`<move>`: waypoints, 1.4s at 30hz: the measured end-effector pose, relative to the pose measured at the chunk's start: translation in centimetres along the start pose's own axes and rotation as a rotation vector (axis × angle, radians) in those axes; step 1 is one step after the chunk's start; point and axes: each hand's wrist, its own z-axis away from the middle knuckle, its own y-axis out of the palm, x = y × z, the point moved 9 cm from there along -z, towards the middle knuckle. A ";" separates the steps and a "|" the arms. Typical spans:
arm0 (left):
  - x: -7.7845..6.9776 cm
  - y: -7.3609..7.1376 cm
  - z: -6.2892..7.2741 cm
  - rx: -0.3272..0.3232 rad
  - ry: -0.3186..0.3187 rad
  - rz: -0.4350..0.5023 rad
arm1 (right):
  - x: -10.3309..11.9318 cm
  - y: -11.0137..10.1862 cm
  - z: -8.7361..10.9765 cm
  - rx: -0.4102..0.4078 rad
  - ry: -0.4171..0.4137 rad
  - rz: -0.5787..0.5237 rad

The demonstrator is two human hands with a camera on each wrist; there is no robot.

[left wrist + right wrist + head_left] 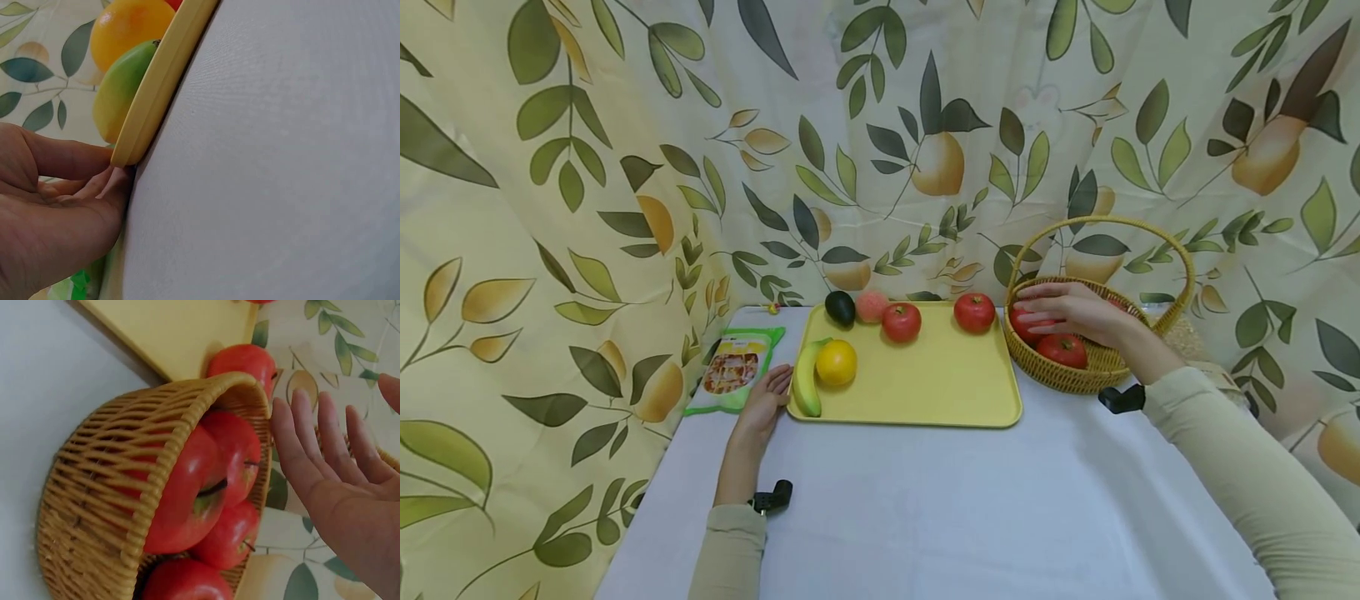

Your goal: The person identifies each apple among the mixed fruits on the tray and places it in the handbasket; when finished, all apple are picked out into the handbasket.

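My left hand [767, 398] is at the left edge of a yellow tray [936, 375]; the left wrist view shows its digits pinching the tray's corner rim [134, 144]. Above a wicker basket [1060, 379] at the right, my right hand [1075, 310] is spread with straight fingers and holds nothing. Several red apples [194, 494] lie in the basket, partly hidden by the hand in the head view. On the tray, a banana [807, 379] lies beside an orange [836, 362]. Along its back are an avocado [840, 309], a peach [872, 307] and two red apples [901, 322].
A green and white food packet [733, 371] lies left of the tray. The basket's tall handle [1101, 220] arches over the right wrist area. A white cloth [910, 508] covers the table, and a leaf-patterned curtain [880, 150] hangs behind.
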 end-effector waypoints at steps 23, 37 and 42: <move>0.3 0.1 0.0 0.008 -0.008 0.009 | 2.5 4.6 -3.7 0.048 -0.033 -0.040; 0.2 -0.1 -0.1 -0.003 -0.008 -0.004 | 2.6 6.8 -6.7 0.057 -0.013 -0.093; 0.2 -0.2 -0.1 -0.012 -0.016 -0.001 | 2.4 7.5 -7.9 0.046 -0.002 -0.126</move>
